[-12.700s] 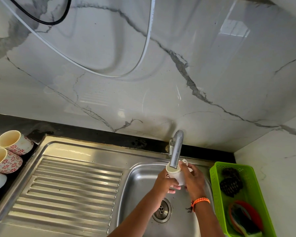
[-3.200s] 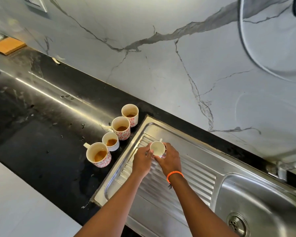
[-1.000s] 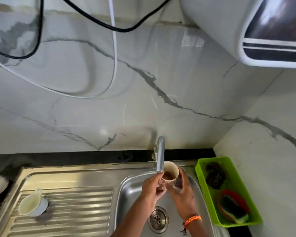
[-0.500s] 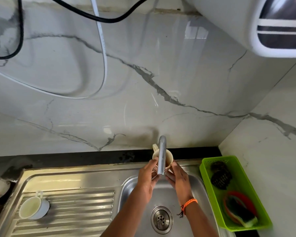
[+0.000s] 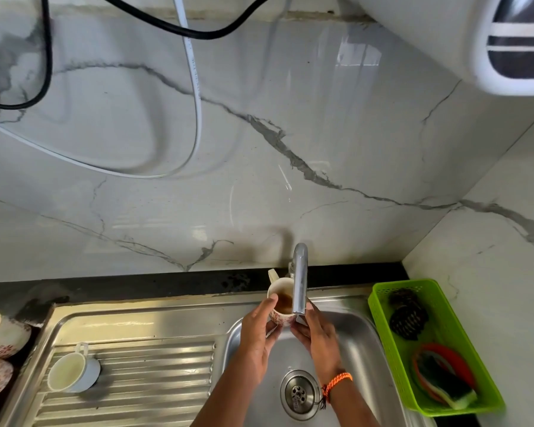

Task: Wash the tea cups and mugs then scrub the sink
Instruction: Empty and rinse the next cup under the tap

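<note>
A floral mug (image 5: 278,306) with brown tea dregs inside is held upright under the chrome tap (image 5: 299,278), over the steel sink basin (image 5: 361,340). My left hand (image 5: 258,343) grips the mug's left side, thumb on the rim. My right hand (image 5: 319,340) holds its right side from below, partly hidden behind the spout. The mug's handle points toward the wall. A plain white cup (image 5: 71,372) stands on the ribbed drainboard (image 5: 142,374). Two floral mugs (image 5: 3,334) sit at the left edge on the black counter.
A green plastic basket (image 5: 379,306) right of the sink holds dark steel scrubbers (image 5: 407,318) and a sponge (image 5: 447,389). The drain (image 5: 298,394) lies below my hands. Cables hang on the marble wall; a white appliance (image 5: 444,35) juts out at upper right.
Both hands carried a tea-stained floral mug to the tap; over the last second it shifted slightly left under the spout. The white cup stays on the drainboard.
</note>
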`<state>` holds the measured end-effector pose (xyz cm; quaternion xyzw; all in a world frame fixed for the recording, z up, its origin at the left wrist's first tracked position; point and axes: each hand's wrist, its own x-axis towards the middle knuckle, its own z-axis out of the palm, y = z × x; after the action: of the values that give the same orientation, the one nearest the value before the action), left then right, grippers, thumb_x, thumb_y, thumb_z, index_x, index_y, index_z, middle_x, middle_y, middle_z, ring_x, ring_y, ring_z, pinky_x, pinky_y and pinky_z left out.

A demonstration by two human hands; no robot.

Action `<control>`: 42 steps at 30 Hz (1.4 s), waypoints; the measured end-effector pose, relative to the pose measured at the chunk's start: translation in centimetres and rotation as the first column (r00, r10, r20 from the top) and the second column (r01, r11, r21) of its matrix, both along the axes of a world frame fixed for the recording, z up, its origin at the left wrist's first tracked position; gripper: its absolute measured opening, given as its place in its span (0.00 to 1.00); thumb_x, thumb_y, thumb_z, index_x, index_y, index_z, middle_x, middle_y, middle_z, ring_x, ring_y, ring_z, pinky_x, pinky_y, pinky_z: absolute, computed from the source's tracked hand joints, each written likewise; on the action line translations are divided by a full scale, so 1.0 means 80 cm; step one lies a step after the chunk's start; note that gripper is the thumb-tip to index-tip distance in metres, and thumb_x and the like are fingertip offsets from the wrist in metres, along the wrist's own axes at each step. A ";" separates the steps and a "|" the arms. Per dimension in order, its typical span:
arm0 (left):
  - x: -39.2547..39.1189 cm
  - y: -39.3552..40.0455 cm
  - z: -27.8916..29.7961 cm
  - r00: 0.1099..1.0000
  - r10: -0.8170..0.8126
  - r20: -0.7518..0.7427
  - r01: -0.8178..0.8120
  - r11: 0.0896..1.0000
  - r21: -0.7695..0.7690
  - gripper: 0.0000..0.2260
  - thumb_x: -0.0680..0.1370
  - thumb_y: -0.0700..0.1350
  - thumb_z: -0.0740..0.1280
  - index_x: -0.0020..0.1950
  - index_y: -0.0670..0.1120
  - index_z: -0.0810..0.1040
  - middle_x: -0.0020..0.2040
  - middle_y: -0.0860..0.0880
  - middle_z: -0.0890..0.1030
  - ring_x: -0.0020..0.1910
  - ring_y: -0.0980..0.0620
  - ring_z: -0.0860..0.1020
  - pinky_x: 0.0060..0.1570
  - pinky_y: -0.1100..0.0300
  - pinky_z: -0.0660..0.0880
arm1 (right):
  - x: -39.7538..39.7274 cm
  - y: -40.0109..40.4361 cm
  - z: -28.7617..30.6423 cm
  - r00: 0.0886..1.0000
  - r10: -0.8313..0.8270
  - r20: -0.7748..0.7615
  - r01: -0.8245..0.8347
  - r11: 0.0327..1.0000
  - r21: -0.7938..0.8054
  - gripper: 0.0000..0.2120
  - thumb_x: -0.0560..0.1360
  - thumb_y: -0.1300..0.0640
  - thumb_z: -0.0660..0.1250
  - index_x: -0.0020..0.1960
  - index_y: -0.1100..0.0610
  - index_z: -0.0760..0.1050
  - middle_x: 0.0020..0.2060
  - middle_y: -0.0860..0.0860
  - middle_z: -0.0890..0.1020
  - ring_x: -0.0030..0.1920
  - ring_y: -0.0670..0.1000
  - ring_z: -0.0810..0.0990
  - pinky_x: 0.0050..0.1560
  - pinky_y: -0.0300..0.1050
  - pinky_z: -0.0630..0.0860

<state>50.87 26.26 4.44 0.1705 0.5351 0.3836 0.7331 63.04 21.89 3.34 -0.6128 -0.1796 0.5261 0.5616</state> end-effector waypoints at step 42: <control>0.014 0.018 0.016 0.993 -0.118 -0.010 0.118 0.990 0.083 0.21 0.77 0.54 0.73 0.68 0.49 0.80 0.61 0.42 0.86 0.64 0.42 0.82 0.68 0.47 0.77 | 0.030 0.028 0.016 0.999 0.001 0.049 -0.004 0.998 0.068 0.16 0.87 0.51 0.59 0.67 0.54 0.80 0.59 0.55 0.85 0.59 0.51 0.85 0.56 0.44 0.83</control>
<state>51.97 27.73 5.71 0.2332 0.5094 0.3613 0.7454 65.41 24.13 4.66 -0.6057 -0.2120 0.5052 0.5770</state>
